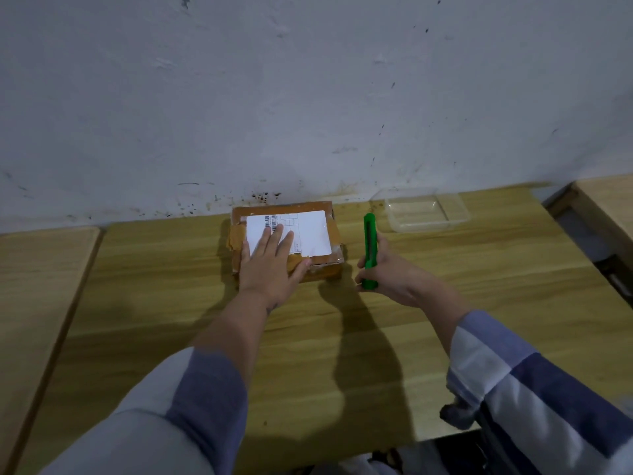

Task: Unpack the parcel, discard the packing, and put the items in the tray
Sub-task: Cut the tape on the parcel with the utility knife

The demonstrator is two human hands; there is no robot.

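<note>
A small brown cardboard parcel (318, 214) with a white shipping label lies on the wooden table near the wall, taped shut. My left hand (270, 265) presses flat on its top, fingers straight over the label. To the right of the parcel, my right hand (394, 272) grips a green utility knife (370, 248), held upright just off the box's right side. A clear plastic tray (426, 226) stands empty at the back right, beyond the knife.
The wooden table (342, 337) runs to a stained white wall (308, 97) behind the parcel. A second table top (41, 269) adjoins on the left, and another (606, 207) sits past a gap on the right.
</note>
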